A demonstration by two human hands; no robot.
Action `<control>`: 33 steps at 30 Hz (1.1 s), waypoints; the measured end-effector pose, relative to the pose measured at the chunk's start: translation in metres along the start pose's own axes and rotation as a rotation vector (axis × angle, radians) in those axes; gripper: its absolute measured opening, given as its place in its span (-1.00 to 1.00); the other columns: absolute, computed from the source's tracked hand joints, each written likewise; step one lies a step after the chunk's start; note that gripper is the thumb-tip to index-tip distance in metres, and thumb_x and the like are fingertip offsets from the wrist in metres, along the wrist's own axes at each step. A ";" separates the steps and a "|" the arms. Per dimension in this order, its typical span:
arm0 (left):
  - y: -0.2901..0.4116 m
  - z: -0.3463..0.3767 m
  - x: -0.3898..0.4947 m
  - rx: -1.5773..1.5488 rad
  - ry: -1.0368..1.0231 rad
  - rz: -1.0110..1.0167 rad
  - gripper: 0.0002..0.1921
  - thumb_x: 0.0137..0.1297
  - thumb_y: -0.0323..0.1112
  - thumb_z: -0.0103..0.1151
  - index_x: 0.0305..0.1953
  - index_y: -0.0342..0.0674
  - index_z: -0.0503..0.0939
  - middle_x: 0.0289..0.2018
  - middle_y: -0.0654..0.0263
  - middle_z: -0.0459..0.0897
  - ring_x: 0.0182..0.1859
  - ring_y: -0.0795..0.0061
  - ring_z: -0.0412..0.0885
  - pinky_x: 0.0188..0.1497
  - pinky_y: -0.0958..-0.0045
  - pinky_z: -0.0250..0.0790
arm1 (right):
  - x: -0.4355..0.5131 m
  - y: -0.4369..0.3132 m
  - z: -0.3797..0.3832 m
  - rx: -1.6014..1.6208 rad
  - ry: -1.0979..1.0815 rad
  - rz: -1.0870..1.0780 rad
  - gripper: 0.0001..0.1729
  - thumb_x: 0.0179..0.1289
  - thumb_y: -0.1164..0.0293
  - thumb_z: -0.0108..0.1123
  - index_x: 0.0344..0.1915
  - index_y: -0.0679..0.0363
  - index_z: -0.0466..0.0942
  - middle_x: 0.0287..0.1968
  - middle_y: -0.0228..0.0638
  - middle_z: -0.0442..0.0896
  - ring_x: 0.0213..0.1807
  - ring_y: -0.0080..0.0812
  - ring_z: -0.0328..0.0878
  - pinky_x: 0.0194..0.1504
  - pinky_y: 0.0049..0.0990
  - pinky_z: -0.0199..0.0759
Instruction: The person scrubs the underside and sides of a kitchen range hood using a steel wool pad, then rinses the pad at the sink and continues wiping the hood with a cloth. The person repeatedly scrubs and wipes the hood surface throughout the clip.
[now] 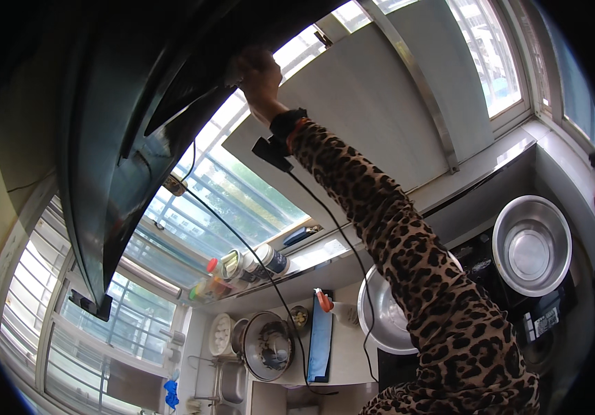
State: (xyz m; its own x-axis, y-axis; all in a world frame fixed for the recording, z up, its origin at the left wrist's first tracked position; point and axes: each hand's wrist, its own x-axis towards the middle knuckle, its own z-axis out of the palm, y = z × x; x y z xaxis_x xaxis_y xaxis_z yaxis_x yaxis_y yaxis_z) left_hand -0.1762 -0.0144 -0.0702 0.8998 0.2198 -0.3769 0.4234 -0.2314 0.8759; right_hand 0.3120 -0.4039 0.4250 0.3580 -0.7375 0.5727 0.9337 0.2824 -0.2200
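My right hand is raised to the dark underside of a glossy black range hood. Its fingers look curled against the hood, but shadow hides whether anything is in them. The arm wears a leopard-print sleeve with a dark cuff at the wrist. Just below the wrist hangs a small black device on a black cable. My left hand is out of view. Below the arm, a wide steel basin is partly hidden by the sleeve. Beside it is a white spray bottle with an orange-red trigger head.
Another steel basin sits on the black cooktop. The counter holds a long blue strip and a large pot near a sink. Jars line the windowsill. A black cable crosses from hood to counter.
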 end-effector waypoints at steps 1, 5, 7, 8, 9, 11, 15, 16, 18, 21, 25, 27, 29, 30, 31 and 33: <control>0.001 0.000 0.002 0.004 -0.008 0.002 -0.63 0.40 -0.17 0.18 0.06 -0.33 0.61 -0.13 0.25 0.67 -0.12 0.45 0.57 -0.03 0.42 0.43 | -0.008 0.010 0.003 -0.020 -0.039 0.009 -0.85 0.25 0.62 0.18 -0.17 0.27 0.58 -0.31 -0.29 0.67 -0.29 -0.44 0.65 -0.33 -0.48 0.58; 0.009 0.003 0.012 0.025 -0.051 0.023 -0.63 0.40 -0.17 0.18 0.06 -0.33 0.61 -0.13 0.24 0.67 -0.12 0.45 0.57 -0.02 0.42 0.42 | -0.050 0.027 0.025 -0.292 -0.247 0.145 -0.87 0.21 0.45 0.21 -0.26 0.24 0.62 -0.38 -0.20 0.71 -0.33 -0.37 0.70 -0.34 -0.38 0.58; 0.016 0.006 0.015 0.045 -0.067 0.039 -0.63 0.41 -0.17 0.17 0.06 -0.33 0.60 -0.12 0.24 0.67 -0.11 0.44 0.57 -0.02 0.42 0.42 | -0.068 0.029 0.043 0.016 -0.345 0.463 -0.93 0.13 0.48 0.25 -0.37 0.23 0.65 -0.45 -0.19 0.69 -0.36 -0.37 0.69 -0.33 -0.41 0.59; 0.020 0.009 0.017 0.050 -0.079 0.048 -0.63 0.41 -0.17 0.17 0.07 -0.33 0.60 -0.12 0.24 0.67 -0.11 0.44 0.57 -0.02 0.42 0.42 | -0.072 0.030 0.048 -0.367 -0.447 0.091 -0.92 0.13 0.48 0.25 -0.45 0.24 0.65 -0.44 -0.21 0.70 -0.35 -0.38 0.69 -0.32 -0.44 0.59; 0.023 0.012 0.018 0.057 -0.092 0.056 -0.63 0.41 -0.17 0.17 0.07 -0.33 0.60 -0.12 0.24 0.67 -0.11 0.44 0.57 -0.01 0.42 0.42 | -0.074 0.033 0.049 -0.309 -0.410 0.069 -0.87 0.14 0.48 0.23 -0.51 0.23 0.66 -0.45 -0.22 0.70 -0.41 -0.37 0.68 -0.40 -0.46 0.57; 0.029 0.019 0.019 0.077 -0.119 0.071 -0.63 0.41 -0.17 0.17 0.07 -0.33 0.60 -0.12 0.24 0.67 -0.11 0.44 0.57 -0.01 0.42 0.42 | -0.066 0.036 0.035 -0.088 -0.307 0.302 -0.84 0.18 0.50 0.20 -0.52 0.23 0.65 -0.52 -0.24 0.68 -0.54 -0.36 0.64 -0.55 -0.44 0.52; 0.042 0.034 0.021 0.119 -0.174 0.107 -0.63 0.41 -0.17 0.17 0.07 -0.34 0.60 -0.11 0.23 0.67 -0.10 0.43 0.57 0.00 0.41 0.42 | -0.006 0.005 -0.069 -0.002 -0.320 0.262 -0.86 0.25 0.60 0.16 -0.46 0.26 0.62 -0.62 -0.27 0.63 -0.64 -0.46 0.56 -0.66 -0.43 0.45; 0.044 0.039 0.021 0.127 -0.185 0.114 -0.63 0.41 -0.17 0.17 0.07 -0.34 0.60 -0.11 0.23 0.67 -0.10 0.43 0.57 0.00 0.41 0.42 | 0.016 -0.015 -0.086 -0.088 -0.148 0.175 -0.89 0.29 0.70 0.09 -0.40 0.38 0.53 -0.66 -0.22 0.53 -0.61 -0.39 0.54 -0.62 -0.41 0.44; 0.049 0.046 0.021 0.145 -0.202 0.123 -0.62 0.41 -0.18 0.17 0.07 -0.34 0.60 -0.11 0.23 0.67 -0.10 0.43 0.58 0.00 0.41 0.42 | 0.060 -0.076 -0.125 -0.035 -0.031 -0.058 -0.85 0.28 0.69 0.08 -0.46 0.35 0.49 -0.59 -0.22 0.57 -0.65 -0.43 0.49 -0.63 -0.45 0.36; 0.055 0.055 0.020 0.172 -0.222 0.132 -0.62 0.41 -0.18 0.17 0.07 -0.34 0.60 -0.10 0.23 0.67 -0.09 0.43 0.58 0.01 0.41 0.42 | 0.131 -0.174 -0.156 0.077 0.036 -0.201 -0.91 0.31 0.71 0.07 -0.22 0.35 0.43 -0.44 -0.22 0.57 -0.57 -0.42 0.50 -0.57 -0.48 0.36; 0.061 0.062 0.017 0.193 -0.228 0.136 -0.62 0.41 -0.18 0.17 0.08 -0.34 0.60 -0.10 0.22 0.68 -0.09 0.42 0.58 0.01 0.41 0.42 | 0.175 -0.215 -0.145 -0.139 0.039 -0.290 -0.83 0.32 0.62 0.12 -0.22 0.20 0.65 -0.38 -0.32 0.64 -0.43 -0.44 0.59 -0.45 -0.47 0.46; 0.064 0.065 0.015 0.204 -0.230 0.137 -0.62 0.41 -0.18 0.17 0.08 -0.34 0.60 -0.09 0.22 0.68 -0.08 0.42 0.58 0.02 0.40 0.42 | 0.176 -0.203 -0.135 -0.666 0.161 -0.390 -0.84 0.22 0.58 0.12 -0.31 0.27 0.68 -0.24 -0.17 0.72 -0.21 -0.19 0.69 -0.19 -0.36 0.56; 0.066 0.067 0.012 0.215 -0.227 0.136 -0.62 0.41 -0.18 0.17 0.08 -0.34 0.60 -0.09 0.22 0.68 -0.08 0.42 0.58 0.02 0.40 0.42 | 0.175 -0.194 -0.133 -0.246 0.100 -0.323 -0.80 0.31 0.46 0.20 -0.43 0.33 0.65 -0.37 -0.26 0.69 -0.31 -0.44 0.69 -0.33 -0.44 0.60; 0.067 0.069 0.010 0.222 -0.226 0.137 -0.62 0.41 -0.18 0.17 0.08 -0.34 0.60 -0.09 0.22 0.68 -0.08 0.41 0.58 0.02 0.40 0.42 | 0.174 -0.192 -0.133 -0.316 0.048 -0.284 -0.85 0.23 0.50 0.22 -0.43 0.33 0.66 -0.41 -0.22 0.70 -0.39 -0.39 0.69 -0.36 -0.42 0.60; 0.068 0.071 0.009 0.226 -0.231 0.136 -0.62 0.41 -0.18 0.17 0.08 -0.34 0.60 -0.09 0.22 0.68 -0.08 0.41 0.58 0.03 0.40 0.42 | 0.174 -0.195 -0.136 -0.414 0.028 -0.200 -0.90 0.16 0.54 0.24 -0.44 0.32 0.67 -0.44 -0.19 0.70 -0.46 -0.33 0.69 -0.39 -0.40 0.61; 0.071 0.074 0.006 0.236 -0.246 0.142 -0.62 0.41 -0.18 0.17 0.08 -0.34 0.60 -0.08 0.21 0.68 -0.07 0.41 0.58 0.03 0.40 0.42 | 0.175 -0.209 -0.141 -0.464 0.073 -0.144 -0.92 0.17 0.57 0.26 -0.42 0.36 0.66 -0.46 -0.18 0.69 -0.51 -0.36 0.68 -0.48 -0.39 0.60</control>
State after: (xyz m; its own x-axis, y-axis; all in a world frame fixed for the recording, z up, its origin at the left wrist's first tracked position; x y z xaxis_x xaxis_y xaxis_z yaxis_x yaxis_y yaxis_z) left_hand -0.1330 -0.0996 -0.0328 0.9377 -0.0579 -0.3425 0.2790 -0.4618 0.8420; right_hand 0.1792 -0.6785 0.4600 0.2092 -0.7945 0.5700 0.8689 -0.1164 -0.4811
